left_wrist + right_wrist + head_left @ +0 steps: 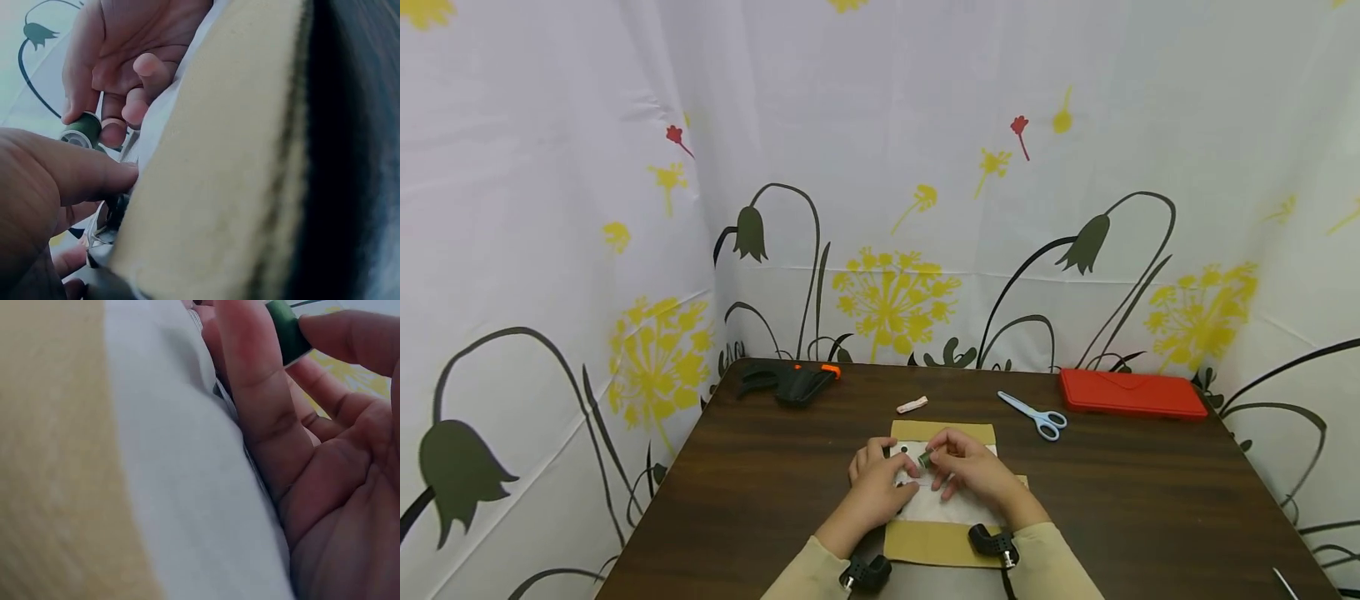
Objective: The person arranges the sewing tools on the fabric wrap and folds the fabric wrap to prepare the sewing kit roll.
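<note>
My right hand [973, 473] pinches a spool of green thread [923, 459] between thumb and forefinger; the spool [86, 130] also shows in the left wrist view. Its other fingers are loosely bent over a beige-and-white cloth piece [943, 542], which lies flat on the table. From the left, my left hand [876, 486] bends over the cloth, thumb and fingers at its white part near a small black piece [116, 209]. The left thumb tip touches the white fabric [169, 456], and the fingers curl below it. What lies under the left fingers is partly hidden.
Beyond the cloth are a small pale rolled strip [912, 405] and light-blue scissors [1033, 414]. A black glue gun [790, 382] with orange parts lies at the back left, a red case [1131, 393] at the back right. A thin light object [1285, 583] lies near the front right edge.
</note>
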`<move>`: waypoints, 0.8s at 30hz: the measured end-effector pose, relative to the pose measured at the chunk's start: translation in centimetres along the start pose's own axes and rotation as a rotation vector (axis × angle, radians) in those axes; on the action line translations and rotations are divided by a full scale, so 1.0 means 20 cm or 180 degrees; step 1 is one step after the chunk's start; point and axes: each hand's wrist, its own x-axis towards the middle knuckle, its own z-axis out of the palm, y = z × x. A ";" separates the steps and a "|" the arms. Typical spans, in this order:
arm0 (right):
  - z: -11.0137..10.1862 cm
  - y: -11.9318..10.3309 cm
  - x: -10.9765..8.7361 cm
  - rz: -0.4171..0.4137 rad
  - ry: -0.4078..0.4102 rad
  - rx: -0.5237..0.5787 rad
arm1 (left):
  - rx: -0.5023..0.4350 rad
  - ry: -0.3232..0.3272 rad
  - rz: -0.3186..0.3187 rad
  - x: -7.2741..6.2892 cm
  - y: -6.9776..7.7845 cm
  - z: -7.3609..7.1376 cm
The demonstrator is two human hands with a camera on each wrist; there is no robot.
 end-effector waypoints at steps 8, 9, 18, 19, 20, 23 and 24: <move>-0.01 0.02 0.01 -0.0007 0.0008 0.0000 | 0.0189 0.0069 0.0125 0.01 -0.05 0.04; -0.01 0.02 0.01 -0.0015 0.0008 -0.0001 | 0.0173 0.0060 0.0131 0.01 -0.04 0.04; -0.01 0.02 0.01 0.0042 -0.0007 -0.0015 | 0.0116 -0.0038 0.0008 -0.01 0.02 -0.01; -0.01 0.01 0.01 0.0038 -0.0006 -0.0013 | 0.0091 -0.0030 0.0015 -0.01 0.01 0.00; -0.01 0.01 0.01 0.0039 -0.0001 -0.0007 | 0.0068 -0.0015 0.0038 0.00 0.01 0.00; 0.00 0.00 0.00 0.0043 0.0015 0.0009 | -0.0019 0.0005 0.0076 0.00 0.00 0.00; 0.00 0.00 0.00 0.0054 0.0024 0.0005 | -0.0066 0.0010 0.0078 0.00 0.00 0.00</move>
